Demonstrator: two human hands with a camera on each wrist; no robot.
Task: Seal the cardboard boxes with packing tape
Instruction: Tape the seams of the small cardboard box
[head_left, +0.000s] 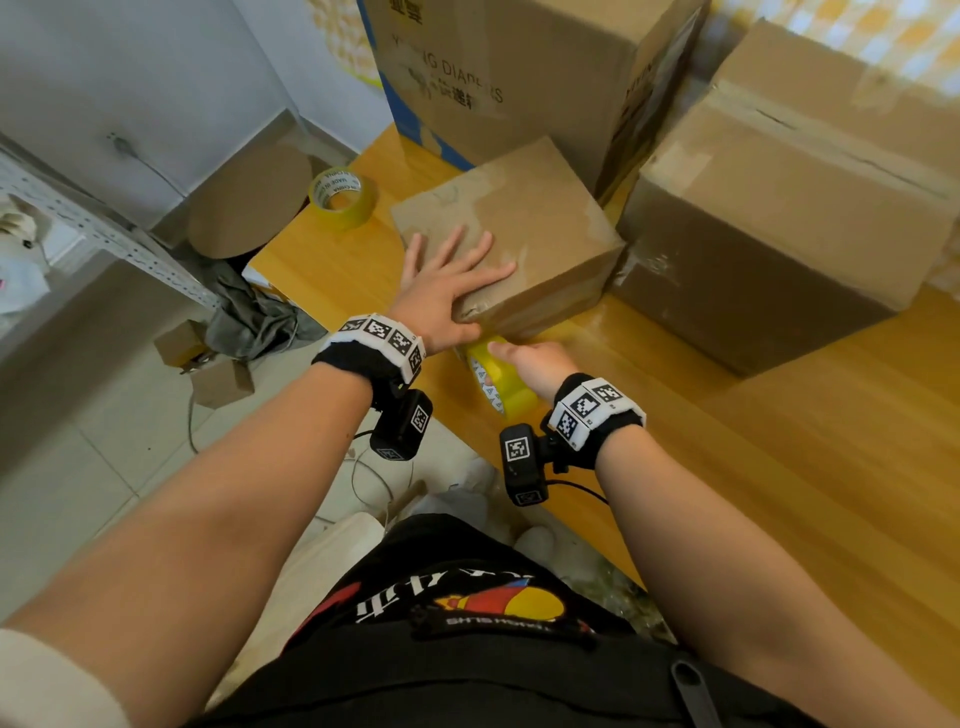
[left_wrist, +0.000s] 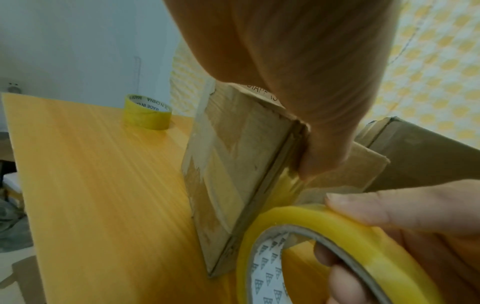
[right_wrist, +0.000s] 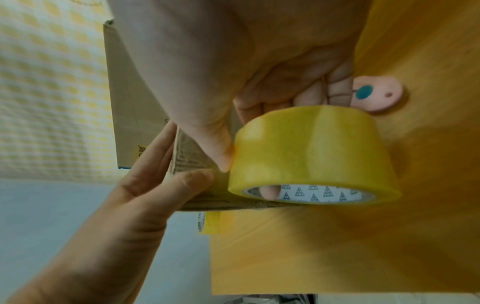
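A small cardboard box (head_left: 524, 218) lies on the wooden table (head_left: 779, 467). My left hand (head_left: 457, 270) lies flat on its top with straight, spread fingers. Its thumb (left_wrist: 319, 160) presses a stretch of yellow tape against the box's near side (left_wrist: 233, 164). My right hand (head_left: 524, 358) grips a yellow packing tape roll (head_left: 501, 384) right at that near side, fingers through the core (right_wrist: 270, 191) and thumb on the roll's outer face (right_wrist: 314, 154). A short strip runs from the roll (left_wrist: 337, 236) to the box under the left thumb.
A second yellow tape roll (head_left: 343, 197) stands on the table's far left corner. A tall printed carton (head_left: 519, 78) and a big taped box (head_left: 779, 234) crowd the back and right. A small pink tool (right_wrist: 376, 93) lies on the table. The table's edge (head_left: 291, 244) is at the left.
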